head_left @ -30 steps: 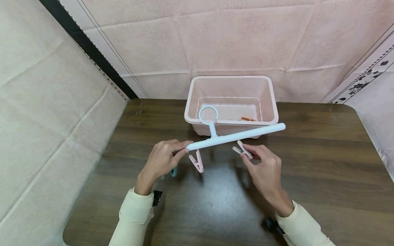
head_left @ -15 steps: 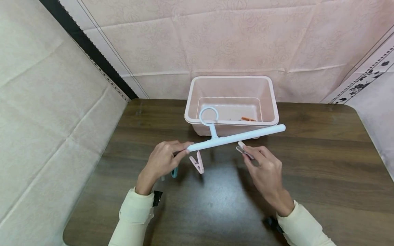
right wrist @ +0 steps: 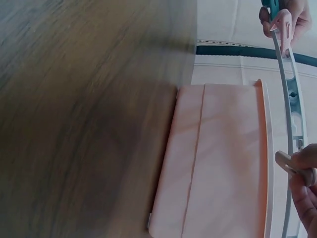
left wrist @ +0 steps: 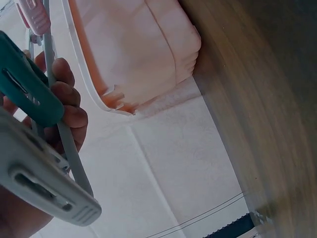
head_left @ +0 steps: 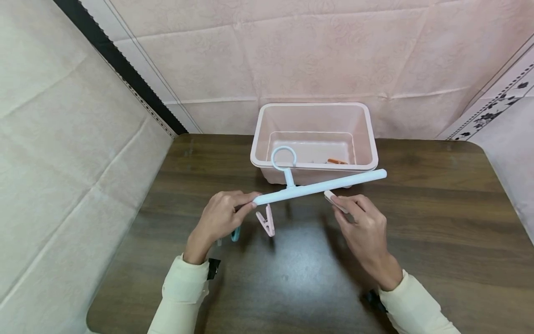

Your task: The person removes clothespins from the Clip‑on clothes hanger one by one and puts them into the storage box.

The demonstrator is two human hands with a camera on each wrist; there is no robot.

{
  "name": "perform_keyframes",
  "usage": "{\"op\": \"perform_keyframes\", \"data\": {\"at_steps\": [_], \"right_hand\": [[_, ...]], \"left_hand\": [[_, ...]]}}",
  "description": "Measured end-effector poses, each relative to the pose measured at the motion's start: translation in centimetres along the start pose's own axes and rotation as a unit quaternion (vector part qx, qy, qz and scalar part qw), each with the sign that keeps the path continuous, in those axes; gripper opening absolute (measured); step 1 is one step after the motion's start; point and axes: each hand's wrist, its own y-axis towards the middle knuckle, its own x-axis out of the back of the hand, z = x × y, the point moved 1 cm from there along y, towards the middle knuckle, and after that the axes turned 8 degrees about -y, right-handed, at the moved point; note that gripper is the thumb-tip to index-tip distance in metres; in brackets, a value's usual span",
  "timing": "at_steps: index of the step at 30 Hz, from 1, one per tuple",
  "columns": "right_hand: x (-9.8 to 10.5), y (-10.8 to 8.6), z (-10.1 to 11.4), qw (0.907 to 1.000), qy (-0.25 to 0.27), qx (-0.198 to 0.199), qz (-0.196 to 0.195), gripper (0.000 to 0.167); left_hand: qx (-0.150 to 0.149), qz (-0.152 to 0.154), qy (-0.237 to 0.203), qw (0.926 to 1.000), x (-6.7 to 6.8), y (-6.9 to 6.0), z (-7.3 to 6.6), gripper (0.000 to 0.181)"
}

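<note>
Left hand [head_left: 223,215]: thumb and fingers clamped on the left end of the hanger [head_left: 317,187], left of centre in the head view.
Right hand [head_left: 365,234]: thumb and fingers pinching the white clip [head_left: 331,198], near the middle of the frame; contact between clip and bar cannot be told.
Hanger place: centre of the head view, tilted up to the right, held over the counter [head_left: 300,292]; its ring overlaps the pink tub [head_left: 314,119] from this angle.
Hanger handling: probably light, stiff plastic, smooth enough to swivel if pinched at one end; a firm hold there, thumb against fingers, should steady it.
White clip handling: likely small, light and springy; best taken by the two arms at its squeeze end, as it might slip sideways.
Pink clip [head_left: 270,221]: hanging below the bar, right of the left hand.
Left wrist view: grey clip [left wrist: 29,161] and teal clip [left wrist: 47,106] in full size at left, mostly hidden overhead.
Right wrist view: the bar's hollow, ribbed underside, where the head view gives a smooth top.
Head view: only here does the orange clip [head_left: 337,161] inside the tub show clearly.
</note>
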Motion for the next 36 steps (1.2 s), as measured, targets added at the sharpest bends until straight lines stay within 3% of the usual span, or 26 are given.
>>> {"op": "perform_keyframes", "data": {"at_steps": [12, 20, 26, 30, 36], "right_hand": [[0.6, -0.3, -0.6, 0.9999, -0.003, 0.013, -0.003, 0.035], [0.7, -0.4, -0.3, 0.9948, 0.046, 0.08, 0.043, 0.017], [0.8, -0.2, 0.4, 0.9896, 0.053, 0.123, 0.054, 0.024], [1.2, 0.3, 0.9, 0.9871, 0.062, 0.138, 0.053, 0.024], [1.8, 2.0, 1.2, 0.986, 0.072, 0.149, 0.02, 0.023]], "left_hand": [[-0.02, -0.019, -0.014, 0.9995, 0.1, 0.2, -0.2, 0.026], [-0.011, -0.017, -0.011, 0.9997, 0.2, 0.2, -0.3, 0.027], [-0.007, -0.013, -0.01, 0.9998, 0.1, 0.1, -0.1, 0.027], [-0.007, -0.012, -0.01, 0.9999, 0.1, 0.1, -0.3, 0.027], [-0.003, -0.008, -0.007, 0.9999, 0.0, 0.1, -0.1, 0.026]]}}
